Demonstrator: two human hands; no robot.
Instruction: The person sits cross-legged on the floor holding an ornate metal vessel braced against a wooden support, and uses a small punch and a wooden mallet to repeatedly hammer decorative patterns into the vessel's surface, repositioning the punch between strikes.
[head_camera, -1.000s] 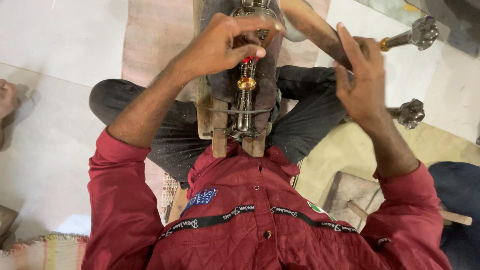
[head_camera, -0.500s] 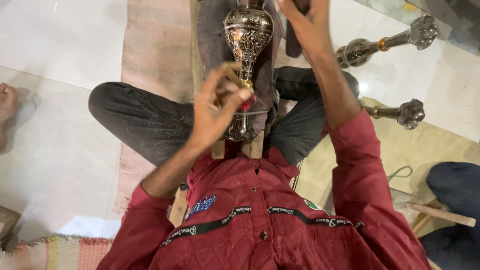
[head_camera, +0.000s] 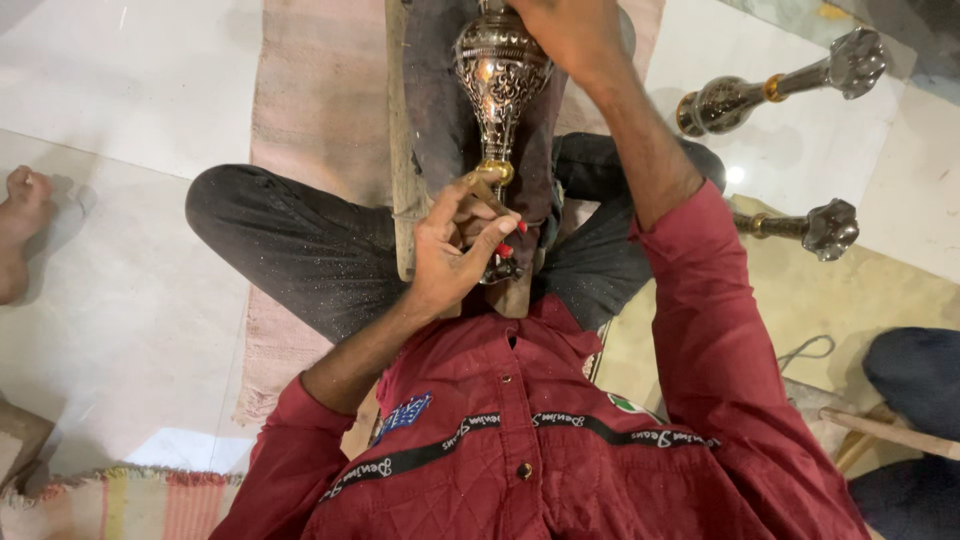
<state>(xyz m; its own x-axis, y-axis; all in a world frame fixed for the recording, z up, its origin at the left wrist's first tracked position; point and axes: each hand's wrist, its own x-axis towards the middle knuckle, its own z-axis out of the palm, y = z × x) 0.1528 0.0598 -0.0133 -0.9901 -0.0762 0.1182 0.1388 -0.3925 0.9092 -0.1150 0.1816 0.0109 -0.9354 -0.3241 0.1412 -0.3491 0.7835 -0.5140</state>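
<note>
Using the vase (head_camera: 500, 85) as the anchor here, since everything sits around it. It's an engraved silvery metal piece with a brass ring at the neck, lying lengthwise on a dark wooden board (head_camera: 398, 150) that runs out from the person's lap.

Far left of the vase there's a bare foot (head_camera: 22, 225) on the white floor tile, belonging to someone else, well apart from it. Closer in, left of the vase, a pinkish mat (head_camera: 310, 90) lies under the board, and the person's dark trouser leg crosses it.

Left hand (head_camera: 455, 250) is just below the vase's brass ring, fingers curled tight around a small thin tool with a red bit showing near the thumb. The tool tip touches the vase right at the ring. Can't make out exactly what the tool is.

Right hand (head_camera: 565, 35) is on the vase's top end, wrapped over it and gripping it, fingers closed around the metal. The red sleeve runs down from there.

Right of the vase, two more metal stems lie on the floor: upper stem (head_camera: 775, 85) with a brass band and knobby end, lower stem (head_camera: 800, 228) nearer the person's knee. Both well apart from the vase.
</note>
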